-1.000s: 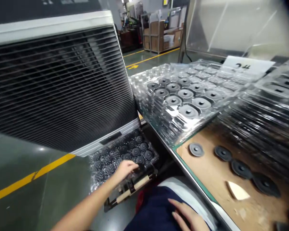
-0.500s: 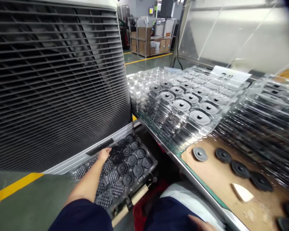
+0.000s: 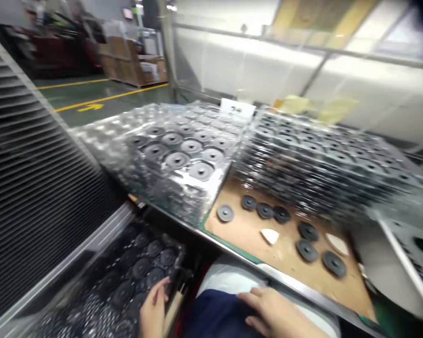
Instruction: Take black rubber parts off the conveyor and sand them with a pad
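Low on the left is a clear plastic blister tray (image 3: 179, 249) with dark round discs (image 3: 141, 267) in its pockets. My left hand (image 3: 154, 307) is over the tray's near right edge, fingers loosely bent and apart, with nothing visible in them. My right hand (image 3: 273, 312) hovers over my lap, fingers spread, holding nothing visible. On the brown board of the bench (image 3: 239, 234), beyond my right hand, lie a light grey disc (image 3: 225, 213), several black discs (image 3: 307, 250) and a cream wedge-shaped piece (image 3: 269, 236). The tray area is blurred.
A stack of clear trays with grey discs (image 3: 201, 171) stands on the bench, and another tray stack (image 3: 296, 173) is to its right. A louvred machine panel (image 3: 39, 188) borders the left. A white bin (image 3: 390, 267) stands at the right.
The view has swung right, bringing more of the bench into sight. My left hand has drawn back from the tray's middle to its near edge. My right hand has come further into view.
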`<state>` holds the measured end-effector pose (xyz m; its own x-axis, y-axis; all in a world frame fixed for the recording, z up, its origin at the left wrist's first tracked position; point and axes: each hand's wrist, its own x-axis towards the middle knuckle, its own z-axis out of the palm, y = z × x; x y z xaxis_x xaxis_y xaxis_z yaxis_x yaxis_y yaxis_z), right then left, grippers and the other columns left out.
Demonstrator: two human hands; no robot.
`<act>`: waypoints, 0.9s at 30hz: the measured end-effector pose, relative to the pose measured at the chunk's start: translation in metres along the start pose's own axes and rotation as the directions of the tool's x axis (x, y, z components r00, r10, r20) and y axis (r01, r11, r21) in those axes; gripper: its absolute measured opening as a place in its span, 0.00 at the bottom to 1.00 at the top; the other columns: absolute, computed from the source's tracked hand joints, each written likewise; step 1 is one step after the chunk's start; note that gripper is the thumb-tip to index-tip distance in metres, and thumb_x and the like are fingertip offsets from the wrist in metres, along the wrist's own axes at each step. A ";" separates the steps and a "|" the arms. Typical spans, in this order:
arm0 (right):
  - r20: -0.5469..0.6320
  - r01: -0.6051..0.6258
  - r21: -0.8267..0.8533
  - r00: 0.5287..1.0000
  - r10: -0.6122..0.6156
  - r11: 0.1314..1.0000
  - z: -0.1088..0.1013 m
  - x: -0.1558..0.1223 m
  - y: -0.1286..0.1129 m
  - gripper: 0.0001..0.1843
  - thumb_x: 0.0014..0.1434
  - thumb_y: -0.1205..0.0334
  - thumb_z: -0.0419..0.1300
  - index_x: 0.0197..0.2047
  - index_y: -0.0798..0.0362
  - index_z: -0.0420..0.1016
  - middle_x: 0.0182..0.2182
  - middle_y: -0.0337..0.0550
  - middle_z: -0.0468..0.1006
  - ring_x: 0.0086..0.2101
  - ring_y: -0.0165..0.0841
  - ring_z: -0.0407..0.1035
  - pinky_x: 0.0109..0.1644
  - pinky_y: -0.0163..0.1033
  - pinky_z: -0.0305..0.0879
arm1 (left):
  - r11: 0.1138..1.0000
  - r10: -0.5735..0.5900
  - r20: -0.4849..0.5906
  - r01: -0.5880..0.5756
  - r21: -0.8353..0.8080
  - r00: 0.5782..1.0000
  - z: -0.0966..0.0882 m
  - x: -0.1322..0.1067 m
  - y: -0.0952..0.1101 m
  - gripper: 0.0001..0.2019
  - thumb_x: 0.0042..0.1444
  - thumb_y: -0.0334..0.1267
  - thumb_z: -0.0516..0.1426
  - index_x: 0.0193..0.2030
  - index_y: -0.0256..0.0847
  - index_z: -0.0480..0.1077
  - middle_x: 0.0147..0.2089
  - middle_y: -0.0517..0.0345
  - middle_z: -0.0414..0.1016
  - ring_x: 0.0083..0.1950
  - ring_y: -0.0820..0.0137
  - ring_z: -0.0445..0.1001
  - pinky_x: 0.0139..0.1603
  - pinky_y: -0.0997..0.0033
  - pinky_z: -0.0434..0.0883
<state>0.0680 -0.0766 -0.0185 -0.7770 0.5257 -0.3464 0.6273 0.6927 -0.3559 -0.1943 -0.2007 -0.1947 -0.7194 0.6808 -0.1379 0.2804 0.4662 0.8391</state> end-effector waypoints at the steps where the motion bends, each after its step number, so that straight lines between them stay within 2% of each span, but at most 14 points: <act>1: -0.036 -0.015 -0.002 0.999 0.015 1.000 -0.014 -0.005 0.007 0.16 0.54 0.67 0.61 0.47 0.49 0.77 0.32 0.42 0.81 0.31 0.33 0.75 0.33 0.31 0.66 | 0.996 0.090 0.066 -0.087 -0.035 0.994 0.016 0.005 0.025 0.28 0.55 0.59 0.47 0.39 0.36 0.77 0.19 0.57 0.73 0.20 0.67 0.71 0.24 0.67 0.71; 3: -0.130 -0.043 -0.014 0.991 0.041 0.999 -0.044 -0.015 0.029 0.14 0.54 0.66 0.62 0.45 0.47 0.77 0.32 0.40 0.81 0.30 0.31 0.74 0.31 0.31 0.63 | 0.957 0.285 0.237 -0.259 -0.133 0.929 0.044 0.018 0.078 0.21 0.56 0.52 0.50 0.40 0.39 0.78 0.35 0.50 0.80 0.25 0.69 0.74 0.31 0.68 0.73; 6: -0.354 -0.131 -0.079 0.930 0.095 0.988 -0.093 -0.035 0.076 0.11 0.56 0.66 0.60 0.43 0.48 0.79 0.30 0.41 0.80 0.32 0.33 0.72 0.36 0.35 0.62 | 0.860 0.510 0.468 -0.423 -0.285 0.722 0.076 0.035 0.151 0.15 0.55 0.44 0.52 0.35 0.44 0.80 0.43 0.50 0.81 0.27 0.69 0.75 0.29 0.71 0.74; 7: -0.459 -0.196 -0.097 0.879 0.131 0.976 -0.110 -0.043 0.094 0.12 0.58 0.67 0.57 0.43 0.49 0.79 0.32 0.43 0.80 0.35 0.35 0.71 0.40 0.39 0.62 | 0.828 0.560 0.515 -0.456 -0.326 0.649 0.086 0.039 0.170 0.13 0.55 0.42 0.53 0.35 0.45 0.80 0.42 0.51 0.81 0.30 0.68 0.77 0.32 0.71 0.75; 9: -0.674 -0.358 -0.098 0.710 0.203 0.928 -0.145 -0.063 0.128 0.15 0.62 0.67 0.52 0.47 0.52 0.77 0.40 0.49 0.79 0.42 0.40 0.68 0.49 0.47 0.57 | 0.774 0.628 0.577 -0.501 -0.388 0.522 0.104 0.044 0.197 0.12 0.54 0.39 0.54 0.34 0.47 0.80 0.39 0.54 0.82 0.39 0.65 0.79 0.41 0.70 0.75; 11: -0.826 -0.500 -0.054 0.509 0.243 0.864 -0.180 -0.084 0.161 0.18 0.63 0.67 0.49 0.51 0.55 0.74 0.46 0.54 0.75 0.48 0.44 0.63 0.54 0.54 0.51 | 0.741 0.659 0.598 -0.528 -0.414 0.456 0.124 0.045 0.210 0.11 0.52 0.37 0.55 0.33 0.48 0.80 0.38 0.55 0.83 0.41 0.64 0.79 0.45 0.68 0.75; 12: -0.873 -0.564 -0.022 0.413 0.259 0.825 -0.197 -0.096 0.178 0.18 0.63 0.67 0.49 0.52 0.56 0.73 0.47 0.55 0.74 0.50 0.45 0.61 0.55 0.55 0.49 | 0.738 0.663 0.589 -0.538 -0.408 0.462 0.134 0.045 0.213 0.11 0.53 0.37 0.54 0.33 0.46 0.80 0.39 0.54 0.82 0.37 0.65 0.79 0.44 0.67 0.76; 14: -0.925 -0.689 0.062 0.232 0.301 0.722 -0.229 -0.117 0.214 0.18 0.61 0.65 0.53 0.53 0.57 0.74 0.49 0.56 0.71 0.54 0.47 0.57 0.55 0.55 0.48 | 0.755 0.650 0.526 -0.549 -0.359 0.549 0.154 0.045 0.212 0.12 0.55 0.37 0.52 0.35 0.41 0.79 0.37 0.50 0.82 0.28 0.69 0.77 0.38 0.66 0.77; 17: -0.911 -0.774 0.206 0.073 0.407 0.599 -0.263 -0.145 0.274 0.24 0.55 0.59 0.61 0.54 0.61 0.73 0.57 0.62 0.65 0.59 0.50 0.50 0.57 0.55 0.43 | 0.793 0.608 0.387 -0.548 -0.266 0.693 0.173 0.043 0.207 0.15 0.59 0.37 0.49 0.40 0.35 0.75 0.32 0.48 0.80 0.26 0.68 0.75 0.36 0.63 0.77; 19: -0.885 -0.768 0.307 -0.013 0.466 0.562 -0.271 -0.160 0.314 0.31 0.52 0.54 0.64 0.54 0.67 0.71 0.60 0.72 0.57 0.62 0.54 0.46 0.58 0.59 0.38 | 0.792 0.610 0.371 -0.559 -0.246 0.700 0.177 0.041 0.204 0.14 0.58 0.36 0.50 0.39 0.35 0.76 0.34 0.47 0.80 0.30 0.66 0.77 0.36 0.64 0.77; 22: -0.841 -0.705 0.463 -0.159 0.517 0.537 -0.265 -0.179 0.360 0.35 0.45 0.46 0.67 0.48 0.66 0.71 0.61 0.78 0.53 0.63 0.60 0.40 0.57 0.69 0.29 | 0.760 0.643 0.440 -0.593 -0.266 0.627 0.175 0.039 0.204 0.12 0.55 0.34 0.52 0.33 0.41 0.78 0.39 0.49 0.81 0.37 0.64 0.80 0.35 0.69 0.78; 24: -0.836 -0.626 0.502 -0.173 0.521 0.597 -0.256 -0.187 0.378 0.27 0.41 0.46 0.70 0.39 0.56 0.72 0.57 0.68 0.60 0.62 0.60 0.43 0.58 0.70 0.32 | 0.742 0.657 0.474 -0.611 -0.274 0.586 0.173 0.037 0.205 0.13 0.54 0.33 0.52 0.33 0.44 0.78 0.39 0.52 0.82 0.41 0.63 0.80 0.37 0.70 0.78; 25: -0.846 -0.575 0.495 -0.147 0.513 0.651 -0.252 -0.190 0.383 0.23 0.40 0.47 0.71 0.35 0.51 0.71 0.53 0.61 0.64 0.61 0.58 0.47 0.59 0.68 0.38 | 0.738 0.660 0.481 -0.618 -0.272 0.577 0.173 0.037 0.205 0.13 0.53 0.32 0.52 0.33 0.44 0.79 0.39 0.53 0.82 0.41 0.64 0.80 0.39 0.69 0.78; 27: -0.880 -0.433 0.443 -0.042 0.474 0.785 -0.247 -0.193 0.385 0.18 0.42 0.47 0.69 0.31 0.46 0.69 0.45 0.50 0.68 0.58 0.53 0.55 0.57 0.61 0.53 | 0.734 0.662 0.484 -0.626 -0.264 0.572 0.174 0.036 0.206 0.13 0.54 0.31 0.51 0.34 0.44 0.79 0.39 0.52 0.82 0.41 0.64 0.80 0.41 0.68 0.78</act>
<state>0.4465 0.2101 0.1255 0.2833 0.7406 0.6093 0.8521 0.0972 -0.5143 -0.0517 0.0184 -0.1180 0.0818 0.9715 0.2224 0.4883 -0.2336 0.8409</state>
